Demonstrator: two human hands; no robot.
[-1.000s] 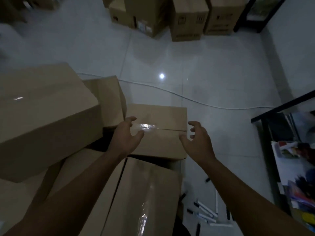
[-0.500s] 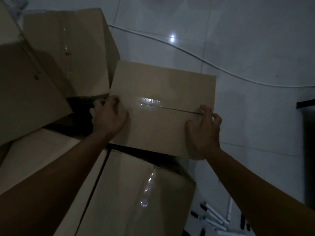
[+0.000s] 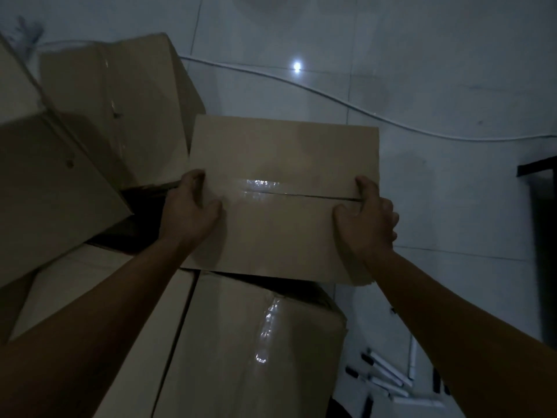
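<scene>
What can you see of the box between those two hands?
The box is plain brown cardboard, its two top flaps meeting at a centre seam under glossy clear tape. It lies level, top up, its near edge above a bigger carton. The left hand grips its left edge, the right hand its right edge.

Plain brown cardboard box (image 3: pixel 283 152), closed, top face up. Flap seam is run from 9 to 3 o'clock and sealed with glossy tape. Box is gripped at 9 o'clock by left hand (image 3: pixel 190 206) and at 3 o'clock by right hand (image 3: pixel 366 212).
</scene>
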